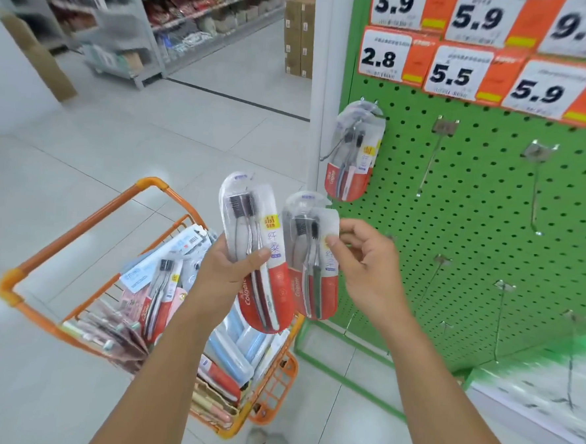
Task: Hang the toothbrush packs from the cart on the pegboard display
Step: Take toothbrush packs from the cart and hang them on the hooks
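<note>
My left hand (229, 264) grips a red-and-clear toothbrush pack (250, 219) upright above the orange cart (74, 239). Just to its right, my right hand (368, 264) pinches a second, similar toothbrush pack (308, 253) by its right edge. Both packs are held in front of the green pegboard (475, 185). Hung packs (356, 150) of the same kind dangle from the top-left hook. The cart holds several more toothbrush packs (158, 292) and boxed items.
Bare metal hooks (436, 151) (535, 188) stick out across the pegboard, with more lower down. Orange-and-white price cards (462, 71) line its top. Stocked shelves (166, 25) and stacked cartons (297, 36) stand down the aisle. My shoes (267, 443) are beside the cart.
</note>
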The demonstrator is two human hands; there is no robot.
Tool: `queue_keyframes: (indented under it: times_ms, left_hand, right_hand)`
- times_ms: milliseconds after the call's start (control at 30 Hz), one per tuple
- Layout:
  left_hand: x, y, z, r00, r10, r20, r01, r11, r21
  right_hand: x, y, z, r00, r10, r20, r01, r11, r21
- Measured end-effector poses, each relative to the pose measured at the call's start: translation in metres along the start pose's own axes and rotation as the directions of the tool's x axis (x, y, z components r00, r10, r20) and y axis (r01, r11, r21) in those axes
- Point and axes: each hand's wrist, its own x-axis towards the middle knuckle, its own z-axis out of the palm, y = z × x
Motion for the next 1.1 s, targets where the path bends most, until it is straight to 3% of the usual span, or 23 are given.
queue_keyframes:
  times_ms: [233, 700, 967, 1100]
  left_hand:
    - [0.001, 0.012, -0.011, 0.997, 0.026, -0.073, -0.026, 1.000, 0.001]
    - [0.018, 0.021, -0.002, 1.000, 0.012, -0.016, -0.011, 0.998, 0.062]
    - [0.029, 0.030, 0.018, 0.999, 0.012, 0.053, -0.017, 0.994, 0.103]
    - [0.030, 0.032, 0.030, 0.991, 0.009, 0.133, -0.025, 0.993, 0.114]
  right_hand:
    - [0.010, -0.026, 0.021, 0.987, -0.066, -0.145, 0.079, 0.993, 0.085]
    - [0.062, -0.010, 0.015, 0.968, 0.023, -0.248, -0.018, 1.000, 0.021]
    - [0.134, 0.017, 0.011, 0.873, 0.100, -0.478, -0.126, 0.992, -0.024]
    - [0.135, 0.014, 0.008, 0.840, 0.155, -0.519, -0.187, 0.982, -0.009]
